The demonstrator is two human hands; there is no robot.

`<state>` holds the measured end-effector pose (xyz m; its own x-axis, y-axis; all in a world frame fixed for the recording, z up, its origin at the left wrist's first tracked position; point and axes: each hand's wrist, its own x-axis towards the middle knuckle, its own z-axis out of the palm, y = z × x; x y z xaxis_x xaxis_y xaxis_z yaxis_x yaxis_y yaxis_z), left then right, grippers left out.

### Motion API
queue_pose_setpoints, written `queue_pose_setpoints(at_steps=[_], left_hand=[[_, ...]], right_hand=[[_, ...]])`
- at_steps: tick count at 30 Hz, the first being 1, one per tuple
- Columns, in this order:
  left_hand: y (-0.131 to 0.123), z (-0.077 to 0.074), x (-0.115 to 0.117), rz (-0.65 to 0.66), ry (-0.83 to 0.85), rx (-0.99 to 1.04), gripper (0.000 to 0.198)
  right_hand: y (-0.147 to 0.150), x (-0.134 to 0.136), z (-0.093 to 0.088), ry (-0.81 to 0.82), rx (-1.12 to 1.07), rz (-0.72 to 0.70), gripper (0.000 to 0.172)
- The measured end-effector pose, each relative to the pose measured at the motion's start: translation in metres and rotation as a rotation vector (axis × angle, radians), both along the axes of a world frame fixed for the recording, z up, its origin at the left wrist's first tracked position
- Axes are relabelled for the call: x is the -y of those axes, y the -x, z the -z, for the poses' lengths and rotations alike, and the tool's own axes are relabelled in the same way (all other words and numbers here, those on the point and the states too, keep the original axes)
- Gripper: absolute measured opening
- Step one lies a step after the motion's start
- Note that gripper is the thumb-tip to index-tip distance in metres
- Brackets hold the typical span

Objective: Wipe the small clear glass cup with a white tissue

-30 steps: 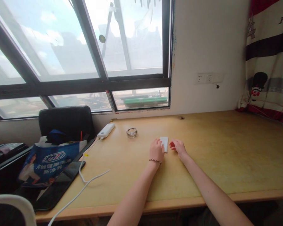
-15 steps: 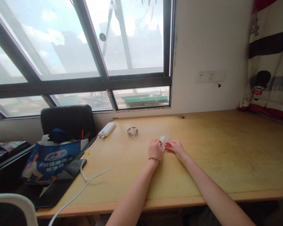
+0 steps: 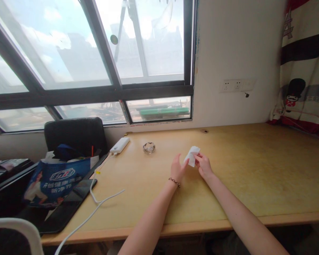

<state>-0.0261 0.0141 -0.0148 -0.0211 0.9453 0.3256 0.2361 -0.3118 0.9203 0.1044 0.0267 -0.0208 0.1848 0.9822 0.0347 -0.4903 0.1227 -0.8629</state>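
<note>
A small folded piece of white paper [image 3: 191, 154] is held just above the wooden table [image 3: 138, 191]. My right hand [image 3: 204, 166] pinches its right side between thumb and fingers. At its lower left is my left hand [image 3: 177, 168], fingers apart and raised, with the thumb tip at the paper's edge; whether it touches I cannot tell. A beaded bracelet [image 3: 174, 182] circles my left wrist. Farther back and to the left, an openwork metal ring-shaped object [image 3: 149, 148] lies on the tabletop.
A white power bank [image 3: 119, 145] with a white cable [image 3: 106, 199] lies at the table's left edge. Beside the table, a blue bag [image 3: 60, 180] rests on a black chair [image 3: 76, 134]. Behind are a window, a wall socket [image 3: 231, 85] and a curtain [image 3: 295, 71].
The paper has moved slightly up and right and shows a broader face. My left hand has gone from gripping it to spread fingers; my right hand has shifted a little right, still holding it.
</note>
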Motion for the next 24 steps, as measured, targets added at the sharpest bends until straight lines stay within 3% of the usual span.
queue_pose_setpoints(at_steps=[3,5,8,13,16,21,24], left_hand=[[0.001,0.006,-0.01,0.126,0.418,0.394,0.039],[0.003,0.007,-0.013,0.263,0.551,0.562,0.033],[0.007,0.006,-0.014,0.34,0.553,0.727,0.026],[0.014,-0.001,-0.011,0.339,0.485,0.871,0.041],[0.017,-0.003,-0.012,0.306,0.508,0.867,0.05],[0.015,-0.002,-0.012,0.308,0.456,0.786,0.064],[0.011,-0.001,-0.01,0.291,0.447,0.694,0.069]], right_hand=[[0.001,0.006,-0.009,-0.055,-0.02,-0.082,0.023],[0.002,0.009,-0.013,-0.042,-0.01,-0.135,0.023],[0.003,0.01,-0.014,0.003,-0.012,-0.144,0.028],[0.0,0.005,-0.008,0.036,-0.042,-0.061,0.03],[0.0,0.004,-0.008,0.018,-0.052,-0.06,0.028],[0.002,0.009,-0.01,0.081,-0.059,-0.215,0.029],[0.005,0.01,-0.008,0.103,-0.022,-0.225,0.031]])
